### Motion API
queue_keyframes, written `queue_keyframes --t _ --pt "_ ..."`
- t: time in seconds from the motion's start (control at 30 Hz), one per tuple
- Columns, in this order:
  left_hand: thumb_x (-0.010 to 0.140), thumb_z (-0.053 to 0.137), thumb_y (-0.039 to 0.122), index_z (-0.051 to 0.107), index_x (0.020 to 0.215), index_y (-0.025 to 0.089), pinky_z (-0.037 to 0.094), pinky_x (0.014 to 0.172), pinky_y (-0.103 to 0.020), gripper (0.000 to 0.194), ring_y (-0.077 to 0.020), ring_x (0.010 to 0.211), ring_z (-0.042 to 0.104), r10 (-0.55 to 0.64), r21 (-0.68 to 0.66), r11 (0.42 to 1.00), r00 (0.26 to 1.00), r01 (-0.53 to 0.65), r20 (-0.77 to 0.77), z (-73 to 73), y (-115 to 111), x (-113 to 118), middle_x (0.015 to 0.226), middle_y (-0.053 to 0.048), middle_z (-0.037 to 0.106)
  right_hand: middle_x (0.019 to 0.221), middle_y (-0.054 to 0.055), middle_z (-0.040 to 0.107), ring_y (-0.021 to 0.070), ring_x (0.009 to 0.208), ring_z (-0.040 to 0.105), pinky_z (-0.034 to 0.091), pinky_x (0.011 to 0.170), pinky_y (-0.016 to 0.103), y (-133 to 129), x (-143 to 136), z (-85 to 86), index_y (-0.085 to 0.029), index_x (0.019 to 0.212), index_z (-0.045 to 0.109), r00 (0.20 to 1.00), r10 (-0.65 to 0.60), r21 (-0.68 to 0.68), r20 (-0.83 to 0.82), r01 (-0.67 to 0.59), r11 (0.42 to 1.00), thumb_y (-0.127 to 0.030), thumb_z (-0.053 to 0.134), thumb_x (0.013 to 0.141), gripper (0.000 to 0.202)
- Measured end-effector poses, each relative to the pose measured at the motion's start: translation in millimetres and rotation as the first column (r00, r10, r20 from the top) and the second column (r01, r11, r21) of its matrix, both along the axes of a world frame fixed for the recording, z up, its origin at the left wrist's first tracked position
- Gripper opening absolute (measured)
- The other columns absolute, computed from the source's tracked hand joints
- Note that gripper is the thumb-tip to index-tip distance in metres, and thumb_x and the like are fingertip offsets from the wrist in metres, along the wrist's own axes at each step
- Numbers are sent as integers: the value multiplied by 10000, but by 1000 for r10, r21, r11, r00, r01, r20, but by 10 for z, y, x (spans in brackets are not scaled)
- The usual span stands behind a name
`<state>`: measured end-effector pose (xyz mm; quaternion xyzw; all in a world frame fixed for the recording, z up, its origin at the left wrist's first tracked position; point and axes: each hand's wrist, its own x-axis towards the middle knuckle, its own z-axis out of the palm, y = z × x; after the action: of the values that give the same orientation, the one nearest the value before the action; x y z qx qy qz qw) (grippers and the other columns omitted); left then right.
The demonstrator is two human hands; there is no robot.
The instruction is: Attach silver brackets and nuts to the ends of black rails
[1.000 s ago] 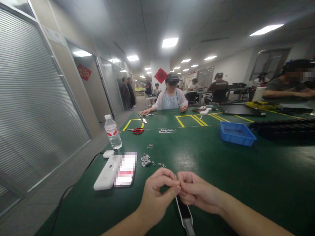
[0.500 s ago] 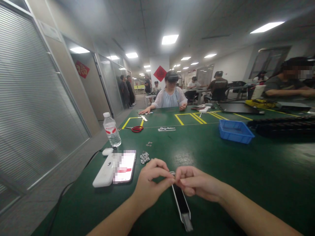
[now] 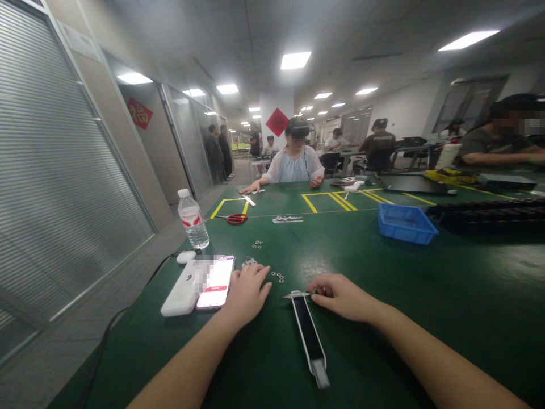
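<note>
A long, narrow white-edged piece with a black middle (image 3: 308, 329) lies on the green table in front of me, its grey tab toward me. Across its far end runs a thin metal rod (image 3: 288, 296). My right hand (image 3: 347, 296) pinches the rod's right end between thumb and fingers. Off to the left, my left hand (image 3: 251, 288) reaches over small grey metal parts (image 3: 248, 261), fingers stretched and thumb apart. Its fingers partly hide these parts, and I see nothing held in it. Several small nut-like rings (image 3: 279, 277) lie between the hands.
Left of my hand are a phone (image 3: 217, 284), a white power bank (image 3: 181, 292) and a water bottle (image 3: 193, 221). Farther off lie more small rings (image 3: 257, 245), red scissors (image 3: 237, 218) and a blue tray (image 3: 406, 223). A person (image 3: 296, 162) sits opposite.
My left hand has left the far end of the narrow piece and moved left to the grey metal parts. Rings and the rod it covered now show. My right hand stays by the rod.
</note>
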<state>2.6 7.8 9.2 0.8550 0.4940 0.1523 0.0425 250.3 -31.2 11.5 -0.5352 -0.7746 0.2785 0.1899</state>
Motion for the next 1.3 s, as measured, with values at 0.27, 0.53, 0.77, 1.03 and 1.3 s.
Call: queue_keyframes --t 0.27,0.53,0.77,1.03,1.3 --pt "905 505 261 579 1254 244 353 941 -501 357 -304 1186 464 90 12 996 994 -89 -65 -22 57 -45 1272 -118 535 735 12 551 118 636 479 377 598 237 20 28 -49 -145 884 659 999 22 -1 -29 -23 1000 -209 567 853 117" --pt "932 480 345 604 1243 334 290 994 -586 335 -354 1300 345 -3 25 1000 994 6 -109 0 4 41 1450 -78 419 723 9 539 123 633 469 352 590 237 21 -11 -31 -154 900 668 999 40 35 25 -41 999 -212 563 844 132" --pt "877 538 211 711 973 257 292 966 -539 203 -313 1227 421 -35 52 998 997 38 -68 15 -7 34 1317 -69 551 728 18 544 130 643 466 350 591 242 20 -10 -45 -165 880 680 999 42 47 26 -43 998 -249 552 857 154" --pt "869 513 123 696 837 206 262 937 -499 204 -255 1050 528 -114 31 993 992 116 -58 57 -42 43 1024 -60 686 742 17 549 132 656 480 353 610 246 21 -10 -50 -163 876 671 998 40 56 39 -42 998 -236 561 858 133" --pt "877 496 106 707 794 211 217 970 -530 250 -255 986 550 -175 62 981 975 185 -140 91 -76 51 893 -51 715 763 34 567 146 679 494 363 619 257 9 -15 -27 -162 889 685 998 45 61 34 -47 997 -253 543 877 170"
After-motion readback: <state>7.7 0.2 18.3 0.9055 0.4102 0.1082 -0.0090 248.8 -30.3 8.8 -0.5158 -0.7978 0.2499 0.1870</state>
